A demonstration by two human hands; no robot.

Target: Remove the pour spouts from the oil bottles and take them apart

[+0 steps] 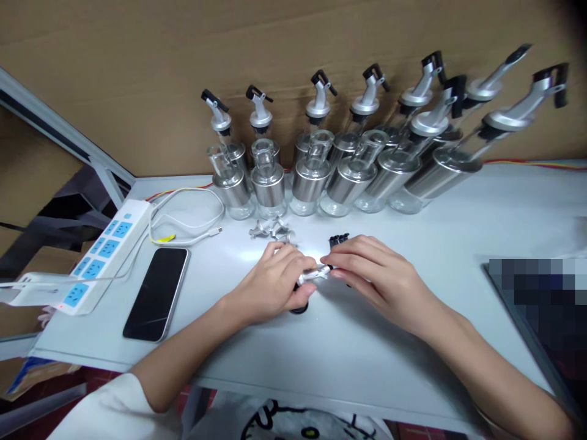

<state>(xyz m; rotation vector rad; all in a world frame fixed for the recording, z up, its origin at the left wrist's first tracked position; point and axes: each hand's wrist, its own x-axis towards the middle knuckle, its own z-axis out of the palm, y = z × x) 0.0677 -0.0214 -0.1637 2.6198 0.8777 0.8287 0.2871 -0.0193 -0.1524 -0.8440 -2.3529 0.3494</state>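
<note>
Spout [314, 274], right of the phone [156, 294], is in the left hand's [270, 284] grip; the right hand's [385, 275] grip pinches the black part [329, 267] at its end.

A white power strip [101, 260] with light-blue sockets lies at a slant on the left of the pale tabletop [257, 360], a white charger [41, 288] at its near end. A white cable [202, 236] with a yellow tag [166, 238] loops to its right. Nearer, a phone [156, 294] lies screen up, dark. Brown cardboard [160, 49] stands along the far side, with red and yellow wires [536, 162] running at its foot. At the right edge lies a dark flat panel [527, 330], partly pixelated.
</note>
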